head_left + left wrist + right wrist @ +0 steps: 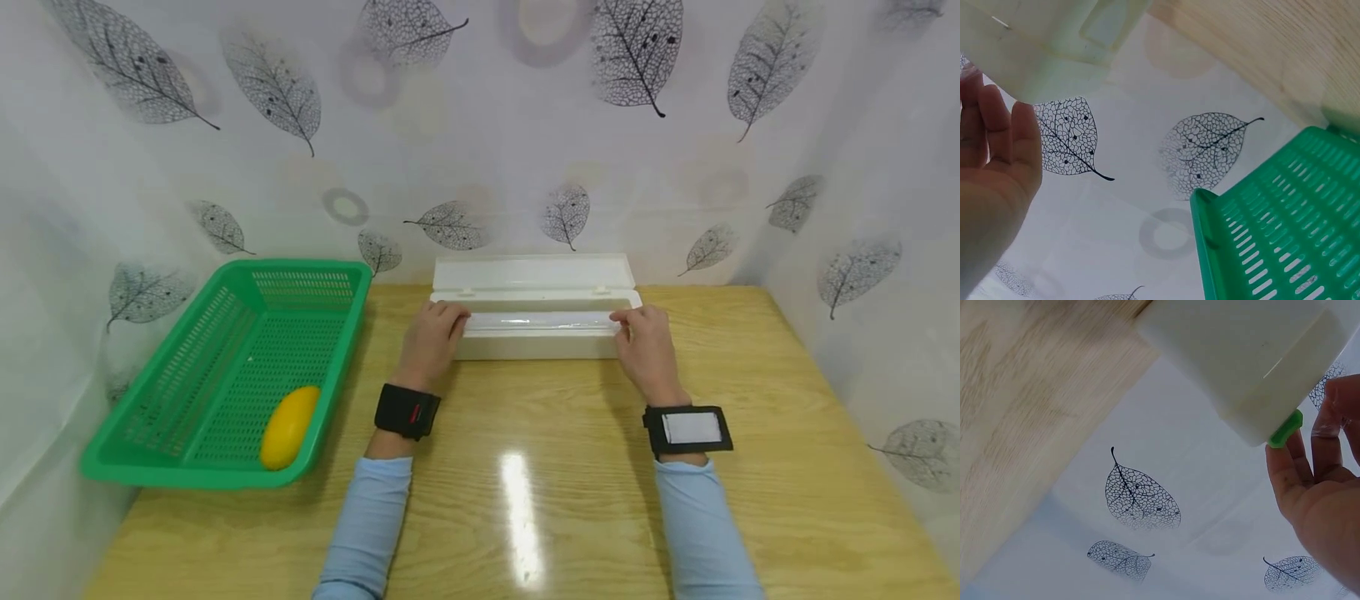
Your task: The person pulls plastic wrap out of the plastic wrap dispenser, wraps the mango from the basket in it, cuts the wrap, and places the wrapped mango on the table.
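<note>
The right hand (1325, 500) pinches clear film (1325, 432) beside a white box (1235, 362) with a green tab (1286, 429) at its edge.

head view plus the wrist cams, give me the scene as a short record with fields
container: white box on the wooden table
lid: hinged lid, open, at the box's far side
material: clear film along the box's opening
left hand: pinches the film near the box's left end
right hand: pinches the film near the right end
box detail: small green piece at the right end
basket: green basket, left of the box
basket contents: one yellow oblong item
</note>
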The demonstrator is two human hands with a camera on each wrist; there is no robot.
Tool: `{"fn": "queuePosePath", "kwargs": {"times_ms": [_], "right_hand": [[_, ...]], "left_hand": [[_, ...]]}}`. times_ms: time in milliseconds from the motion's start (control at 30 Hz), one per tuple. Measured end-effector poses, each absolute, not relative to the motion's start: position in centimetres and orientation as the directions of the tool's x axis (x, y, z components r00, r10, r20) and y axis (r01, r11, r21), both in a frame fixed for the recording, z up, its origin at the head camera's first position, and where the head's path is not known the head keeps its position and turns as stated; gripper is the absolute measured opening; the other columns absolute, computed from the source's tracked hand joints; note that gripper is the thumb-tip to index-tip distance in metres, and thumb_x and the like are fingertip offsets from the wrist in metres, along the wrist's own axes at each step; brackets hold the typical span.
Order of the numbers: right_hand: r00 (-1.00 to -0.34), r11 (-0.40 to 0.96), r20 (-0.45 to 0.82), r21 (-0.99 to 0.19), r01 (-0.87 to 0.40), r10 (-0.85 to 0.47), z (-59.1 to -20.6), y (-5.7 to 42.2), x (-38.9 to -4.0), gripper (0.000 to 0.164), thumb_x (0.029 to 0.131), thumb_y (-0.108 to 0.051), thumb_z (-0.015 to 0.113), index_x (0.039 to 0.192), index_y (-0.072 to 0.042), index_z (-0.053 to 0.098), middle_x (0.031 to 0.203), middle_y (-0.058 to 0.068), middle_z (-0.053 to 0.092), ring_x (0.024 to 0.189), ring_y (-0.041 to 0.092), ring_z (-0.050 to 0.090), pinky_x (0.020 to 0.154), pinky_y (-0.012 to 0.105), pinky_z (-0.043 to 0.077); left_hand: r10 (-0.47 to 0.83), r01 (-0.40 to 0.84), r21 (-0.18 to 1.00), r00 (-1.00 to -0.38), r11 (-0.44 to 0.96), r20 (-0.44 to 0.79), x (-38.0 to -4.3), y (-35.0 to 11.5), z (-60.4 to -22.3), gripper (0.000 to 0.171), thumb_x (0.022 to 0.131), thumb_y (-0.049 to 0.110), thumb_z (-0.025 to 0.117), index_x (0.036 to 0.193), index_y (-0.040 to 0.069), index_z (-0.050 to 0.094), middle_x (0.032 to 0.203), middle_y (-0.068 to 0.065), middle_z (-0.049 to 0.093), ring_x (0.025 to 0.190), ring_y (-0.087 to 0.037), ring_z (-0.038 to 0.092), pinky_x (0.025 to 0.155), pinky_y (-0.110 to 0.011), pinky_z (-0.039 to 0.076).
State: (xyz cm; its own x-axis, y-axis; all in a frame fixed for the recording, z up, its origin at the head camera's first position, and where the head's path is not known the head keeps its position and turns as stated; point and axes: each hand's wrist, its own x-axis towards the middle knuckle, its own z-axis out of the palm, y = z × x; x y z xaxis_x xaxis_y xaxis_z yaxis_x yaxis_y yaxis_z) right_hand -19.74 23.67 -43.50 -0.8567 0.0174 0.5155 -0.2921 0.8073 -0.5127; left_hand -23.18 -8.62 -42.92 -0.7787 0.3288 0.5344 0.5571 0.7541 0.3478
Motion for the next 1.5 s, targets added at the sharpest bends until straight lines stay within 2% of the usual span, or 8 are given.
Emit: {"fn": "queuePosePath", "kwargs": {"times_ms": [167,267,367,467,667,1033,1267,1500], "right_hand": [[-0.820,0.821,0.572,-0.482,-0.305,0.032,-43.98,23.79,-19.84,0.014,0.084,0.014,0.059,0.087,0.008,0.072,0.092,0.024,0.058,0.092,0.043,0.051,0.085,0.053,0.041],[-0.810,0.835,0.585,-0.465,-0.293,0.041,-43.97,23.78,-20.01,0.014,0.086,0.010,0.060,0.086,0.005,0.073,0.094,0.023,0.060,0.092,0.043,0.050,0.084,0.052,0.039],[-0.812,0.846,0.581,-0.462,-0.264,0.064,-43.74,23.72,-20.03,0.016,0.087,0.009,0.059,0.087,0.003,0.074,0.095,0.021,0.063,0.092,0.042,0.053,0.079,0.052,0.043],[-0.831,0.856,0.550,-0.469,-0.218,0.090,-43.57,23.73,-19.91,0.019,0.088,0.008,0.058,0.092,0.001,0.075,0.093,0.019,0.066,0.088,0.039,0.059,0.070,0.050,0.048],[-0.835,0.827,0.543,-0.506,-0.243,0.087,-43.40,23.82,-19.72,0.020,0.093,0.008,0.055,0.104,0.007,0.071,0.094,0.025,0.066,0.076,0.037,0.062,0.064,0.049,0.048],[-0.816,0.800,0.570,-0.532,-0.277,0.096,-43.49,23.84,-19.89,0.017,0.092,0.010,0.056,0.102,0.012,0.070,0.088,0.025,0.064,0.073,0.034,0.058,0.063,0.042,0.046],[-0.813,0.799,0.574,-0.533,-0.279,0.099,-43.24,23.97,-19.83,0.016,0.093,0.008,0.056,0.102,0.012,0.069,0.088,0.026,0.066,0.075,0.036,0.061,0.065,0.044,0.050],[-0.802,0.764,0.586,-0.567,-0.306,0.114,-43.10,24.00,-19.81,0.016,0.093,0.009,0.057,0.102,0.011,0.069,0.090,0.026,0.067,0.078,0.037,0.065,0.065,0.044,0.052]], "left_hand": [[0.360,0.555,0.327,-0.789,0.765,0.498,-23.29,-8.51,-43.26,0.009,0.099,0.012,0.060,0.101,0.004,0.066,0.098,-0.013,0.068,0.087,-0.030,0.060,0.077,-0.040,0.050],[0.385,0.561,0.321,-0.793,0.763,0.471,-23.37,-8.51,-43.45,0.013,0.098,0.016,0.064,0.103,0.004,0.064,0.098,-0.013,0.065,0.090,-0.030,0.058,0.079,-0.041,0.049],[0.401,0.568,0.304,-0.789,0.765,0.466,-23.47,-8.36,-43.47,0.020,0.095,0.021,0.068,0.104,0.005,0.063,0.097,-0.012,0.064,0.091,-0.030,0.057,0.080,-0.042,0.048],[0.384,0.561,0.294,-0.785,0.774,0.487,-23.50,-8.14,-43.48,0.016,0.096,0.019,0.067,0.102,0.005,0.064,0.095,-0.012,0.063,0.089,-0.030,0.056,0.078,-0.041,0.048],[0.352,0.562,0.238,-0.739,0.792,0.574,-23.45,-8.09,-43.29,0.007,0.096,0.010,0.065,0.099,0.005,0.068,0.091,-0.012,0.064,0.082,-0.029,0.057,0.072,-0.038,0.050],[0.315,0.538,0.184,-0.701,0.823,0.639,-23.09,-8.21,-42.70,0.011,0.090,0.002,0.071,0.101,0.003,0.070,0.093,-0.015,0.068,0.085,-0.031,0.063,0.074,-0.038,0.056],[0.277,0.534,0.254,-0.719,0.806,0.637,-23.03,-8.15,-42.76,0.008,0.092,0.003,0.069,0.099,0.003,0.067,0.097,-0.015,0.064,0.084,-0.030,0.064,0.067,-0.039,0.056],[0.260,0.587,0.477,-0.767,0.655,0.587,-23.32,-7.97,-42.87,0.008,0.096,-0.004,0.059,0.103,-0.005,0.063,0.084,-0.017,0.064,0.067,-0.027,0.063,0.059,-0.038,0.052]]}}
